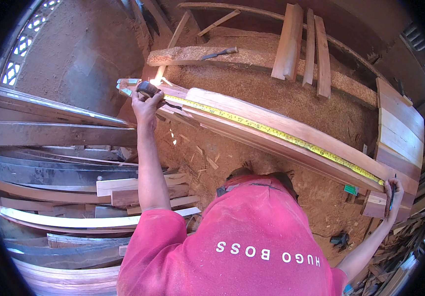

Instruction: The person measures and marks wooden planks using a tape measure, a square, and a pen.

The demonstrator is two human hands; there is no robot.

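My left hand (146, 104) is closed around the dark case of a tape measure (148, 89), with a dark strap hanging beside it. From there the yellow tape blade (271, 130) runs out along a long pale wooden board (291, 124), slanting down to the right. At the board's far right end my right hand (394, 197) pinches near the blade's tip. A slim dark pencil or pen (391, 198) stands up between its fingers. Whether these fingers grip the blade's end or only press it to the wood, I cannot tell.
Stacked planks (59, 134) crowd the left side. Beyond the board, a sawdust-covered beam (257, 55) carries a chisel-like tool (220, 53), and several loose boards (322, 56) lean across it. A wide wooden panel (402, 130) lies at right; a dark corded object (340, 240) rests below it.
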